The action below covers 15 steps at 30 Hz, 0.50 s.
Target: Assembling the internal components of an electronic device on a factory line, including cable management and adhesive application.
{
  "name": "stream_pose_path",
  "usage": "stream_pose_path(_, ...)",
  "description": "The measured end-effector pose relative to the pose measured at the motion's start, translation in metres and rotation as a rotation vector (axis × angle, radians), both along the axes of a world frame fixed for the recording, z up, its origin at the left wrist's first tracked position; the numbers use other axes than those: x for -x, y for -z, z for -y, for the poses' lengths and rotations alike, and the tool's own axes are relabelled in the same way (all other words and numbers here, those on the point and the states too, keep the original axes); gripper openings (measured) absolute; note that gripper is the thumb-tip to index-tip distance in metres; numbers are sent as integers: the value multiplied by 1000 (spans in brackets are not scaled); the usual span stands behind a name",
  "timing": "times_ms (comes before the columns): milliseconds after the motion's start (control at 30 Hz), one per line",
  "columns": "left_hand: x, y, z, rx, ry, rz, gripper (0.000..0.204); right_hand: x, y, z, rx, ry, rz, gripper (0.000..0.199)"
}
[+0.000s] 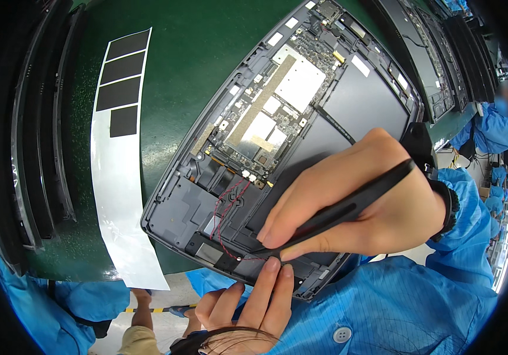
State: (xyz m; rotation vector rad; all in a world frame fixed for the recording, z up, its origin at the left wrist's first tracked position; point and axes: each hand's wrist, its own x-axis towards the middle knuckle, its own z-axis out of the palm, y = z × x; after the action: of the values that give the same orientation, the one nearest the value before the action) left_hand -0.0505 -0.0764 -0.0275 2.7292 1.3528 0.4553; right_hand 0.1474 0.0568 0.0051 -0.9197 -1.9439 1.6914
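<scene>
A tablet-like dark grey device shell (174,216) lies open in front of me, tilted across the bench, with a circuit board (265,106) along its upper part. Thin red and black wires (217,222) run from white connectors at the board's lower end to the near edge. My right hand (378,195) grips black tweezers (348,204), their tips low near the wires at that edge. Just below the tips, my left hand (254,307) rests stretched fingertips on the shell's near rim. What lies directly under the fingertips is hidden.
A white backing sheet (118,177) with several black rectangles lies left of the shell on the green bench top (177,59). Dark panels (35,130) stand in a row at the far left. More opened shells (425,59) line the right. People in blue workwear (490,130) are nearby.
</scene>
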Motion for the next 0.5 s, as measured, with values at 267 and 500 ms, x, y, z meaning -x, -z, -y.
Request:
stream_pose_path(267,9,-14,-12,370,95,33,42,0,-10,-9,-8,94,-73,23)
stream_pose_path(500,19,-1,-14,199,167,84,43,-4,-18,-15,-297,118,-68,20)
